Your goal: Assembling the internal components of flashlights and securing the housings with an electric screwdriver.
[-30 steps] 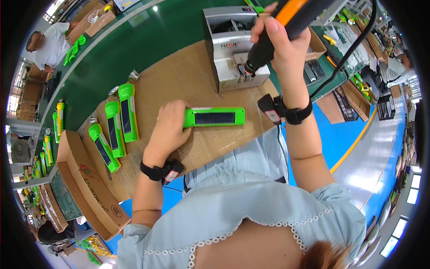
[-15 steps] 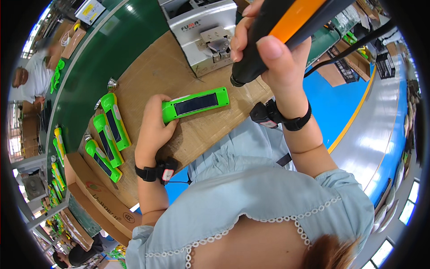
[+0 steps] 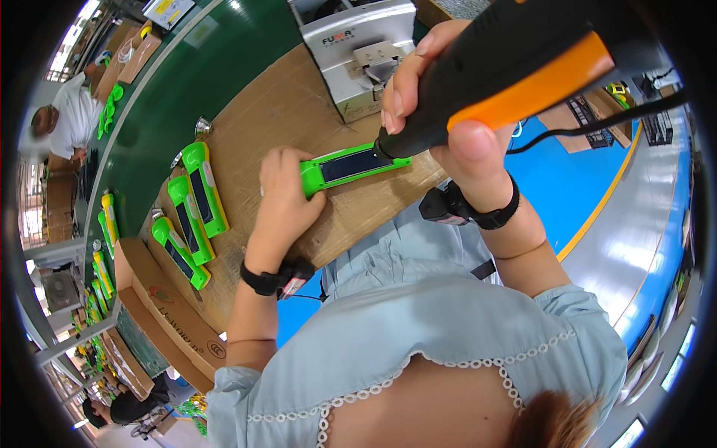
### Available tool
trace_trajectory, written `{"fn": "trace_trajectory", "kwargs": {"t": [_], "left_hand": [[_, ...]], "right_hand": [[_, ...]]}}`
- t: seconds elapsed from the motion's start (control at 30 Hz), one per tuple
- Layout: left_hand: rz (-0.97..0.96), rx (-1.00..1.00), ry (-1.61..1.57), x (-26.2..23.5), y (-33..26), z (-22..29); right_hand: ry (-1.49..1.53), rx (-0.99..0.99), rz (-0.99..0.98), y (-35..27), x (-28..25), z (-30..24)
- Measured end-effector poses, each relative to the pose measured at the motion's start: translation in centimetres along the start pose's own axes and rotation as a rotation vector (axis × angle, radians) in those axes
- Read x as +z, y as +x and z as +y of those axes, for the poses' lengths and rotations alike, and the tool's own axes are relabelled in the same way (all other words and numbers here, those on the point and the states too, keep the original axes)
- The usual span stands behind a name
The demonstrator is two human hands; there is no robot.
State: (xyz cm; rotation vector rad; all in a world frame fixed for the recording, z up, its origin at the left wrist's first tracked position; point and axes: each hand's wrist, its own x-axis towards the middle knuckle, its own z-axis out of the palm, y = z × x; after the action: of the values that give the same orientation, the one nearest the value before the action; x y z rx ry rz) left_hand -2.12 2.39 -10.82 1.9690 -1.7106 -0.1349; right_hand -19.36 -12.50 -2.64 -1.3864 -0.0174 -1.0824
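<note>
A green flashlight body with a dark panel (image 3: pixel 351 166) lies flat on the brown cardboard-covered bench (image 3: pixel 276 112). My left hand (image 3: pixel 282 201) grips its left end and holds it down. My right hand (image 3: pixel 441 97) is closed around a black and orange electric screwdriver (image 3: pixel 515 71), whose tip touches the right end of the flashlight. A black cord runs from the tool off to the right. Both wrists wear black straps.
Three more green flashlights (image 3: pixel 190 213) lie in a row at the bench's left. A grey metal machine (image 3: pixel 358 45) stands at the back. A cardboard box (image 3: pixel 160 313) sits at the lower left. A green conveyor (image 3: pixel 164 97) runs beyond, with a seated person (image 3: pixel 71 119) beside it.
The screwdriver has come down from above the machine onto the flashlight's right end. The view has shifted, and my left hand kept its hold on the flashlight.
</note>
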Motion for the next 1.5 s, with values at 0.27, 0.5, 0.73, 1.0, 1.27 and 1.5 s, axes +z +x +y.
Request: {"fn": "trace_trajectory", "kwargs": {"t": [0.27, 0.5, 0.73, 1.0, 1.27, 1.5], "left_hand": [[0.175, -0.015, -0.019, 1.5, -0.7, 1.2], [0.233, -0.074, -0.067, 1.4, -1.3, 1.6], [0.234, -0.069, -0.12, 1.3, -1.5, 1.5], [0.242, -0.077, -0.128, 1.2, -1.1, 0.4], [0.276, 0.024, -0.207, 1.3, -0.6, 0.7], [0.305, -0.011, -0.206, 1.7, -1.6, 0.3]], "right_hand": [[0.047, 0.081, -0.091, 1.4, 3.6, 1.4], [0.036, 0.069, -0.122, 1.6, 5.5, 3.2], [0.253, -0.056, -0.156, 2.1, 5.8, 4.4], [0.211, 0.03, -0.129, 2.6, 6.3, 4.6], [0.107, 0.132, -0.071, 2.2, 6.6, 4.8], [0.079, 0.163, -0.21, 3.2, 7.3, 6.2]]}}
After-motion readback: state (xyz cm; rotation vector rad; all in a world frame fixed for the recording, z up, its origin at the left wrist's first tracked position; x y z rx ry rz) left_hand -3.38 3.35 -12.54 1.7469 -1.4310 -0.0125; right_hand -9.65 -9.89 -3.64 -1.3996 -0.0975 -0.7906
